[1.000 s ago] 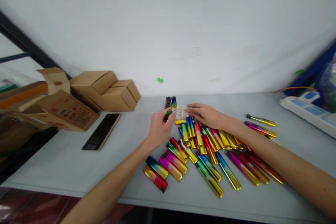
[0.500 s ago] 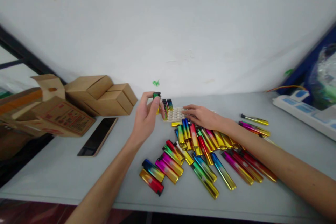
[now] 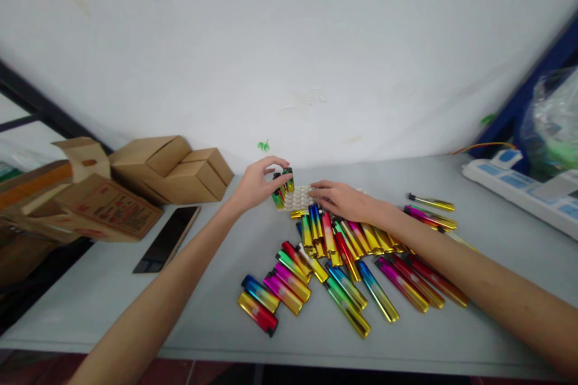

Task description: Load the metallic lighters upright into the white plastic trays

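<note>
There's the left hand (image 3: 264, 184), narrowed, pinching a green lighter (image 3: 290, 182) upright at the left end of the white rack (image 3: 300, 198); the right hand (image 3: 341, 200) lies loosely spread across the rack's right part, and loose lighters (image 3: 348, 257) crowd the worktop (image 3: 208, 313) in front of it.

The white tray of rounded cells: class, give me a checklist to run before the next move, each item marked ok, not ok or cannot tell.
1. Right hand on the white tray of rounded cells: ok, fingers over it.
2. Unfilled cells showing: ok, between the hands.
3. Left hand clear of the black-topped upright lighters: not ok, fingers are at them.
4. Those lighters fully seated: cannot tell, bases unclear.
5. Shiny multicoloured loose lighters within reach: ok, just in front.
6. Black rectangular phone clear of the tray: ok, apart.
</note>
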Demonstrator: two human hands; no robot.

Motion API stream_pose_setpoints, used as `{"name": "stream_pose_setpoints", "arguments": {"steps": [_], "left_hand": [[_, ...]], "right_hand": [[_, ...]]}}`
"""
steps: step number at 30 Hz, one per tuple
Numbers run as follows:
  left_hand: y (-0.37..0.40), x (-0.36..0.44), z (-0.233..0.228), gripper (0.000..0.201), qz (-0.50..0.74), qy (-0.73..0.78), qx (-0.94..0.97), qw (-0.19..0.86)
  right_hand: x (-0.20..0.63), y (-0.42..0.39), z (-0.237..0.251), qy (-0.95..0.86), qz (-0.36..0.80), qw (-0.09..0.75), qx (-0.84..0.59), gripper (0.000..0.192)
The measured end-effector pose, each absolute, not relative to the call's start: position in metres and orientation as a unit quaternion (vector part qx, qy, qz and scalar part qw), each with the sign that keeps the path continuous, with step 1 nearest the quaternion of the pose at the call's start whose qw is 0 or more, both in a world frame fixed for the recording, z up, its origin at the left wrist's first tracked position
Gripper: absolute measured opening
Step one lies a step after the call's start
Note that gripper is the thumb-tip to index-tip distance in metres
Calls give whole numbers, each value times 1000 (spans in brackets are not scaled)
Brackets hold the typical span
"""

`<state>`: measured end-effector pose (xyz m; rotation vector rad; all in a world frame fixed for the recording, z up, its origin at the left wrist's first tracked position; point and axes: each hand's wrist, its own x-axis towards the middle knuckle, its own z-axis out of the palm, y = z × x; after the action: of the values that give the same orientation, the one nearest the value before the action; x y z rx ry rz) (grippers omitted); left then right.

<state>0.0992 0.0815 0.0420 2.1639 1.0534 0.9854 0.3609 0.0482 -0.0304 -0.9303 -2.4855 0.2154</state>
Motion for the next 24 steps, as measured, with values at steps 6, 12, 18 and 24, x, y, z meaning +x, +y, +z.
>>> {"name": "stream_pose_setpoints", "arguments": {"steps": [6,12,18,24], "left_hand": [[93,91,35,34,303,397,818,285],[99,90,32,35,296,408,818,277],[100,91,41,31,270,399,841,247],[98,91,42,34,273,406,828,274]], "right_hand": [[361,49,-31,-909,69,233,-339,36],[361,51,-33,-909,72,239,-335,36],[362,51,-35,-907,66,245,-336,35],[362,52,-36,-910,62,239,-333,35]]}}
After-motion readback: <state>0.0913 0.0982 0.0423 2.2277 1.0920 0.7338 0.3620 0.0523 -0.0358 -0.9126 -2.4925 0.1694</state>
